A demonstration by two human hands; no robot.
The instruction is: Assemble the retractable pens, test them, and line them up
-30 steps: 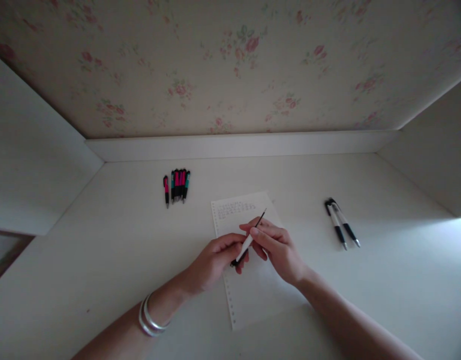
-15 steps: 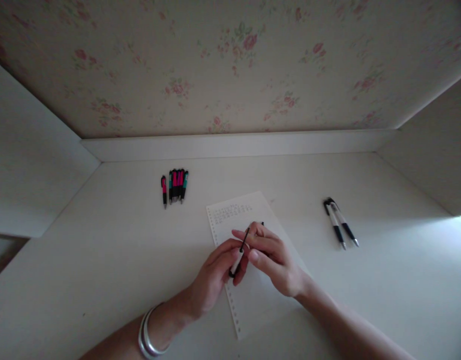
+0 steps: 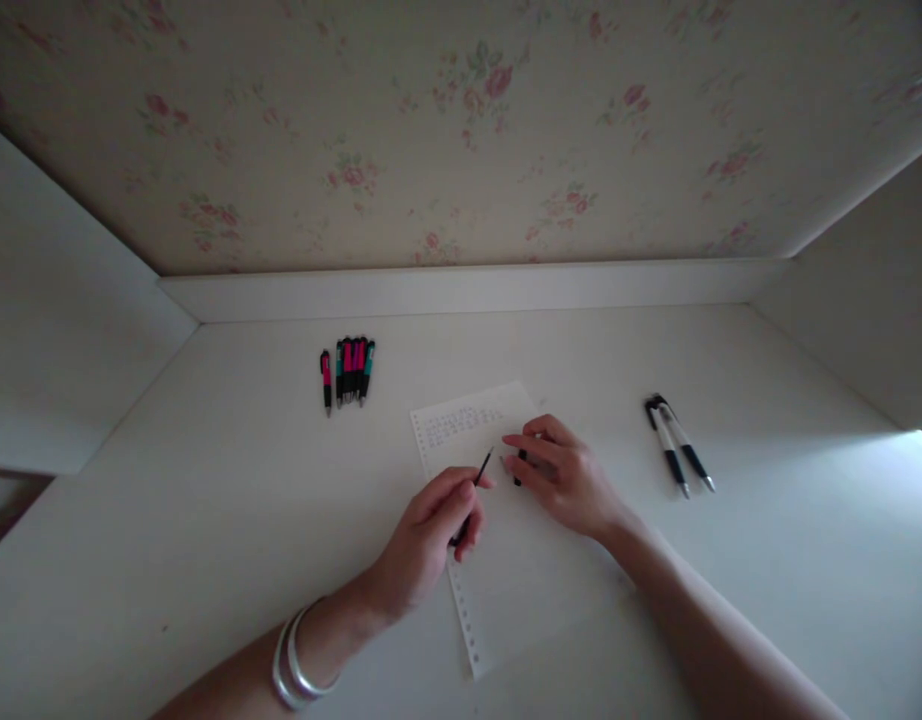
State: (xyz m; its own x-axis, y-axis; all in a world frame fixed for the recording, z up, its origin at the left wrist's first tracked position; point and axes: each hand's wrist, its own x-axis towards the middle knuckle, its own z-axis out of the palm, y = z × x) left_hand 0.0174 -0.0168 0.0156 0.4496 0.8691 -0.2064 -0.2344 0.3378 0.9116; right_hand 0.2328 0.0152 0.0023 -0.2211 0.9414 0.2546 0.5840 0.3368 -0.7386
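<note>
Left grip (image 3: 435, 528) pinches a pen (image 3: 484, 467) slanting away, tip rightward beyond it; right grip (image 3: 572, 482) holds a black piece (image 3: 520, 468).

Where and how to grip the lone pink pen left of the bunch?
I'd pinch the pink pen across mid-barrel from above, coming in from its left: it lies flat and slim, tip at the near end, with the bunch of pens close along its right across a narrow gap.

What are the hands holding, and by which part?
Left hand: a pen, around its middle, refill protruding. Right hand: a small black piece; which part is gripped is unclear.
</note>
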